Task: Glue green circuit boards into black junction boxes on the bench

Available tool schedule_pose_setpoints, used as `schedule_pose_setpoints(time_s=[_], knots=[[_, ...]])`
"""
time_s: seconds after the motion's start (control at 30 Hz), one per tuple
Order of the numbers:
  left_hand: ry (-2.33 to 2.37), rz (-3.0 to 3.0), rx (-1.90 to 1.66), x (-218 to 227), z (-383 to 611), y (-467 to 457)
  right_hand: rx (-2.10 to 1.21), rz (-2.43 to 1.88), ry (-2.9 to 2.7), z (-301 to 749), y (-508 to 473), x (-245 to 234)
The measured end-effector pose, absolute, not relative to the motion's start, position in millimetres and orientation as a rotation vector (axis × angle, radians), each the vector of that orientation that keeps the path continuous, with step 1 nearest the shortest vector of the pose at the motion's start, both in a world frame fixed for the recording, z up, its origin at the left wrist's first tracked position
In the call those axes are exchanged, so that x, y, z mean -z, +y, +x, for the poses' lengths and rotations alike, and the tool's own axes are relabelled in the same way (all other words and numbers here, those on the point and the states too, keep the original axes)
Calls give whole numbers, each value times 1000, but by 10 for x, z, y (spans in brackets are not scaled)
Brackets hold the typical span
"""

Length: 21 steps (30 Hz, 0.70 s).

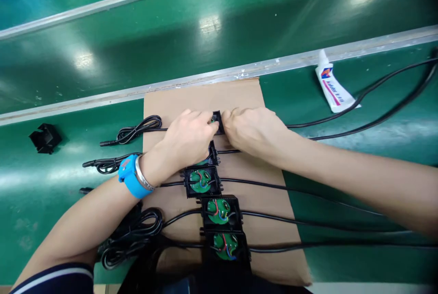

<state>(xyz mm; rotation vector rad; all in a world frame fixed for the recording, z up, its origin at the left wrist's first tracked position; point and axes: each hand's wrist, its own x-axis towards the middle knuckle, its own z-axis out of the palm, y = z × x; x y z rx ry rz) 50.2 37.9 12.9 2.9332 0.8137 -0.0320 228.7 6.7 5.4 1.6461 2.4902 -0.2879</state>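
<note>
Both my hands meet over a small black housing (217, 122) at the far end of a brown cardboard sheet (239, 95). My left hand (188, 136), with a blue wristband and a metal bangle, pinches its left side. My right hand (251, 129) grips its right side with curled fingers. Below them a column of open black housings with green circuit boards (201, 181) runs toward me, each with black cables leaving both sides.
A white glue tube (332, 86) lies at the right by the metal rail (102, 97). A loose black housing part (45, 138) sits at the far left. Bundled cable coils (138, 129) lie left of the cardboard; long cables (376, 123) trail right.
</note>
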Motion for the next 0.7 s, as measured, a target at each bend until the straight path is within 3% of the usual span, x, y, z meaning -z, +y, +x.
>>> schedule_pose_setpoints(time_s=[0.17,0.37,0.53,0.7], knots=[[808,2842,-36,-50,457,447,81,1675,2434,2337,60,19],[910,2740,-341,-398,-352,229,198,1763,2888,2851,-297,18],[1011,2596,67,-610,-1104,-695,561,1424,3026,2904,-1195,-4],[1248,2605,234,-346,-1241,-1202,488,1564,2948,2741,-1694,297]])
